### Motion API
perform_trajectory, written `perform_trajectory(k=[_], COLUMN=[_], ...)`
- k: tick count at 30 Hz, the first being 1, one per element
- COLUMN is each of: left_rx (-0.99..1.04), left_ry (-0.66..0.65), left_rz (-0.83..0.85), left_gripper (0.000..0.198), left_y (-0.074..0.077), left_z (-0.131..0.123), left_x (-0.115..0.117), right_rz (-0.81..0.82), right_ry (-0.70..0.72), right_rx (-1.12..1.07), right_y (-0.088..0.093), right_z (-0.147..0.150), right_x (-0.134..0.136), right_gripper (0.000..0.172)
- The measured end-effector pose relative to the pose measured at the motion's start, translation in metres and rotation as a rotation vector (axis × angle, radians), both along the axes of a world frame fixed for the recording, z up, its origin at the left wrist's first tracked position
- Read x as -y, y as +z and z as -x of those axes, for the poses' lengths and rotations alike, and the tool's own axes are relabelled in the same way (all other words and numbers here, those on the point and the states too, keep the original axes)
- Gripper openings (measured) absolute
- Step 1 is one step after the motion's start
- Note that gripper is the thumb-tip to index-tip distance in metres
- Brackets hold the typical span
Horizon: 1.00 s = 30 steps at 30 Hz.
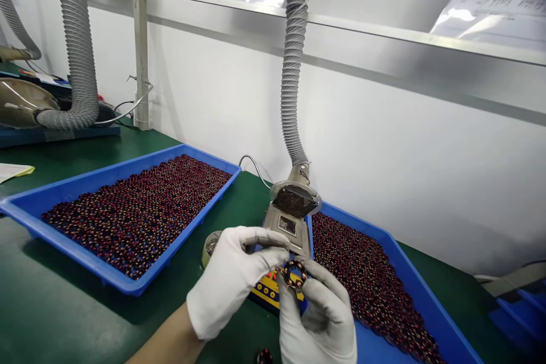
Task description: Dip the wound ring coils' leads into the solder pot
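Between the thumb and fingers of my gloved right hand [318, 310] is a small ring-shaped copper-wound coil [295, 274], dark with copper segments. My gloved left hand [239, 273] comes from the left with thumb and index finger pinched at the ring's upper left edge. Any fine wire between those fingertips is too small to make out. Just behind the hands stands a grey heated unit that looks like a solder pot [287, 226]. Its yellow button panel [267, 293] is partly hidden by the hands. Another dark coil [264, 356] lies at the bottom edge of the view.
A blue tray [106, 273] full of similar coils is on the left. Another blue tray [426, 296] of coils stands right of the unit. A round fume hood [296, 196] on a grey hose [294, 57] hangs over the pot. A small round tin [210, 244] sits behind my left hand.
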State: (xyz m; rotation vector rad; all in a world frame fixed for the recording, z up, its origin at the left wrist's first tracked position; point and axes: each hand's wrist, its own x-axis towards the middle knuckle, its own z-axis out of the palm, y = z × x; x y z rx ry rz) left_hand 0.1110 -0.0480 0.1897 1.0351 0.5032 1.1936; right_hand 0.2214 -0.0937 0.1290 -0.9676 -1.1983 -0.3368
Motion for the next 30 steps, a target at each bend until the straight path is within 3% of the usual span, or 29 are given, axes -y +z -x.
perform_trajectory(k=[3, 6, 9, 15, 18, 21, 27, 30], left_rx=[0.069, -0.008, -0.064, 0.141, 0.046, -0.091, -0.039, -0.039], left_ry=[0.072, -0.025, -0.118, 0.093, -0.035, -0.157, 0.073, 0.005], left_rz=[0.011, 0.015, 0.013, 0.081, 0.049, -0.009, -0.007, -0.004], left_gripper=[0.014, 0.025, 0.022, 0.019, 0.026, 0.019, 0.018, 0.022], left_y=[0.002, 0.007, 0.007, 0.000, 0.002, 0.002, -0.003, 0.001], left_z=[0.006, 0.008, 0.002, -0.004, -0.003, -0.004, 0.006, 0.011], left_x=[-0.001, -0.001, -0.001, -0.002, -0.001, 0.001, -0.006, -0.007], right_rz=[0.014, 0.017, 0.021, 0.032, 0.032, 0.054, 0.062, 0.059], right_ry=[0.005, -0.001, 0.007, 0.024, 0.032, 0.024, 0.075, 0.093], right_rx=[-0.006, -0.004, 0.018, 0.008, 0.048, 0.096, 0.017, 0.002], right_y=[-0.001, -0.003, -0.004, -0.004, -0.005, -0.006, -0.005, -0.003], right_z=[0.000, 0.000, 0.000, -0.003, -0.005, -0.005, -0.002, -0.002], right_x=[-0.001, -0.002, -0.002, -0.002, -0.002, -0.002, -0.001, -0.001], right_gripper=[0.028, 0.028, 0.029, 0.030, 0.031, 0.033, 0.032, 0.032])
